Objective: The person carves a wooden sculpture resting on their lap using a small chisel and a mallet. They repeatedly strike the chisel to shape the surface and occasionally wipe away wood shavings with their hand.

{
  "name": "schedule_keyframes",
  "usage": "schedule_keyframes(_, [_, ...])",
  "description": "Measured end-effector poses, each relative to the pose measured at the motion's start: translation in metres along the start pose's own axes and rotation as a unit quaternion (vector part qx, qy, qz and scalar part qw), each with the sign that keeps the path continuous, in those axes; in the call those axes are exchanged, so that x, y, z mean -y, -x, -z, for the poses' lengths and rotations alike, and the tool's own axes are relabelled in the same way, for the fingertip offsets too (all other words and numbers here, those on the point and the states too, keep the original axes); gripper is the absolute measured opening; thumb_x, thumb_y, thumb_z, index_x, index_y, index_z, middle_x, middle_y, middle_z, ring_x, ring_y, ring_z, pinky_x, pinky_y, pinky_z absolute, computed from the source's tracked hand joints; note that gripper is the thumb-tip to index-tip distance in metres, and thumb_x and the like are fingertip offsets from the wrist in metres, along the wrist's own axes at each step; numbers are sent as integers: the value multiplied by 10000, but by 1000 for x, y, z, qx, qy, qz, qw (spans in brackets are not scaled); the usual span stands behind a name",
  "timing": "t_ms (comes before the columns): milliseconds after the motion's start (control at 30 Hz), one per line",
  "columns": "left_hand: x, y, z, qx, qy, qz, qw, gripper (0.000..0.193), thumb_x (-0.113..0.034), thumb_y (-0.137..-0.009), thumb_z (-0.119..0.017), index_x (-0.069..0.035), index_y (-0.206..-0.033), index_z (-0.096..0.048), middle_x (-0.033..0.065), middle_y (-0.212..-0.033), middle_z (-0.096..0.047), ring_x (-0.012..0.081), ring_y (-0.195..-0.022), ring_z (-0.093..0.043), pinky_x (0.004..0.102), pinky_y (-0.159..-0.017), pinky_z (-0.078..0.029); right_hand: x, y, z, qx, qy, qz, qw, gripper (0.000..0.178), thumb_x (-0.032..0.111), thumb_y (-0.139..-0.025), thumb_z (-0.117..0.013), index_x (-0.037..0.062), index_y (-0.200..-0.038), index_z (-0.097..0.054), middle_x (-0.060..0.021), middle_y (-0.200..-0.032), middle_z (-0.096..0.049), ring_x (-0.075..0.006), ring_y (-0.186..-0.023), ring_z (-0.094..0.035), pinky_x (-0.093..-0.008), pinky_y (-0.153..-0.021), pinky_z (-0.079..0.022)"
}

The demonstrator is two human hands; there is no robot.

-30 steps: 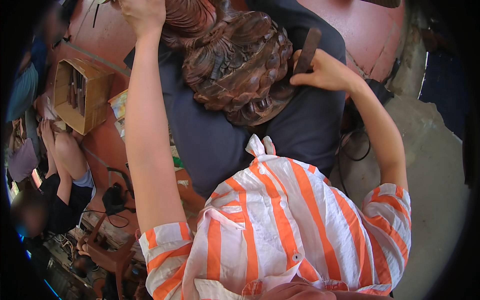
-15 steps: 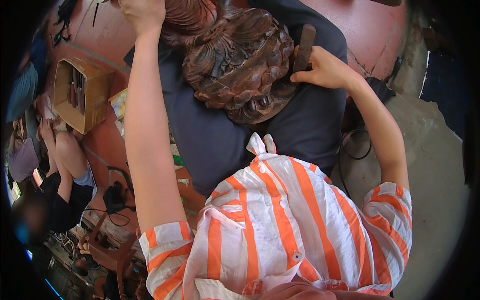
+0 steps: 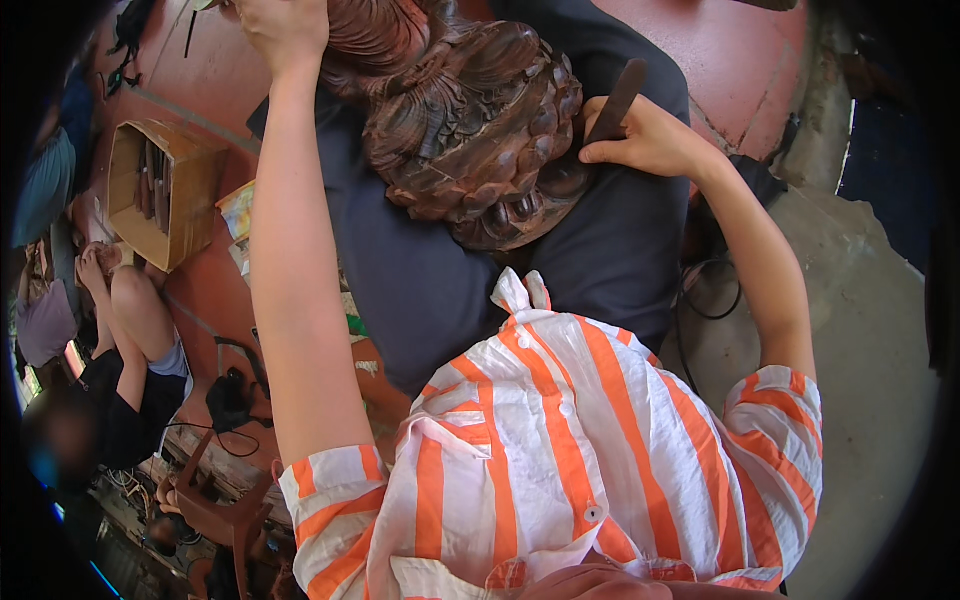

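A carved dark brown wooden statue (image 3: 470, 120) lies across my lap, its rounded base of overlapping petals toward me. My right hand (image 3: 650, 140) is closed round a flat dark brown stick (image 3: 617, 100) with a rounded end, at the right side of the base. The stick leans to the right, and its lower part is hidden by the hand and the carving. At the top edge, my left hand (image 3: 285, 35) is beside the statue's upper part. Its fingers are mostly cut off by the picture edge, so what it touches cannot be made out.
On the red tiled floor at left stands an open cardboard box (image 3: 165, 195) with several dark wooden pieces inside. Another person (image 3: 140, 310) sits beyond it. A brown plastic chair (image 3: 225, 510) is at lower left. A black cable (image 3: 715, 310) loops by my right leg.
The stick in my right hand has turned and tips further right, showing a narrower side. The statue has shifted very slightly left. My left hand has barely moved.
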State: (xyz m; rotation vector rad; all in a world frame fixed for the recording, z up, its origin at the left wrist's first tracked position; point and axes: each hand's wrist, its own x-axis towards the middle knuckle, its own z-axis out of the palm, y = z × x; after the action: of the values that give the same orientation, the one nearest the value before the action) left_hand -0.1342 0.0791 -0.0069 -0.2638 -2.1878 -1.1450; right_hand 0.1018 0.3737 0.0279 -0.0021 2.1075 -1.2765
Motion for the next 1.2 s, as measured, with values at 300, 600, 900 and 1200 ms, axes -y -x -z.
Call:
schedule_keyframes(300, [-8, 0, 0, 23, 22, 13, 999, 881, -349, -802, -744, 76, -1424, -288, 285, -1315, -490, 354, -1215, -505, 402, -1040, -389, -1, 0, 2, 1, -25, 11, 1000, 235, 110, -825, -752, 1, -942, -581, -11, -841, -598, -115, -895, -599, -280, -814, -474])
schedule_keyframes(600, [-11, -1, 2, 25, 36, 17, 999, 865, -337, -806, -740, 59, -1430, -291, 273, -1300, -507, 350, -1195, -521, 410, -1031, -396, -2, 2, -3, -13, -3, 8, 1000, 250, 120, -809, -762, 7, -936, -579, -28, -822, -622, -121, -851, -601, -285, -796, -477])
schedule_keyframes(900, [-11, -2, 4, 28, 24, 34, 999, 852, -357, -800, -741, 10, -1437, -310, 267, -1296, -516, 354, -1197, -524, 418, -1024, -401, -10, 8, -10, -82, -21, 30, 996, 237, 125, -848, -722, -28, -1000, -623, -71, -910, -645, -142, -867, -621, -310, -797, -501])
schedule_keyframes(1200, [-21, -1, 6, 44, 0, 70, 997, 893, -406, -794, -734, 33, -1437, -299, 281, -1267, -537, 374, -1177, -542, 430, -1016, -407, 0, 44, -70, -304, 48, 83, 948, 203, 149, -807, -728, -32, -859, -654, -221, -1132, -636, -362, -973, -647, -392, -824, -516])
